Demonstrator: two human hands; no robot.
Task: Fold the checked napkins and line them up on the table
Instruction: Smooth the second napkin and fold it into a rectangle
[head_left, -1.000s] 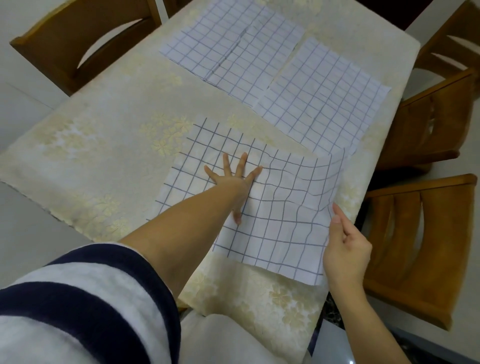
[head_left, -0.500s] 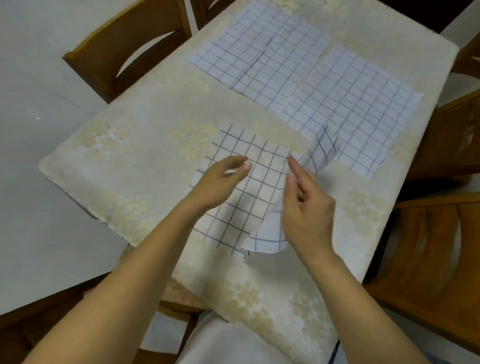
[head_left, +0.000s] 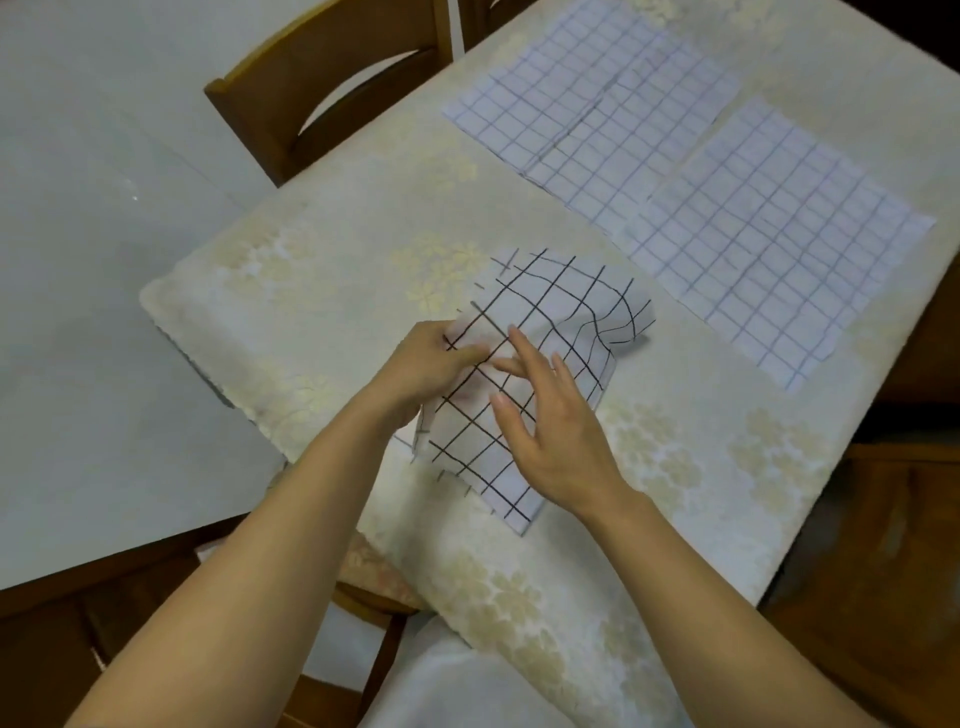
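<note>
- Pinching the left edge of the dark-checked napkin (head_left: 566, 306), our left hand (head_left: 421, 364) curls its fingers round the cloth.
- Our right hand (head_left: 556, 441) rests on the same napkin, fingers straight and spread, gripping nothing.
- That napkin lies partly folded near the front of the desk (head_left: 311, 291), its far right part bulging up.
- Farther back we see the far napkin (head_left: 587, 104) and the right-hand napkin (head_left: 779, 234), both flat, just beside each other.
</note>
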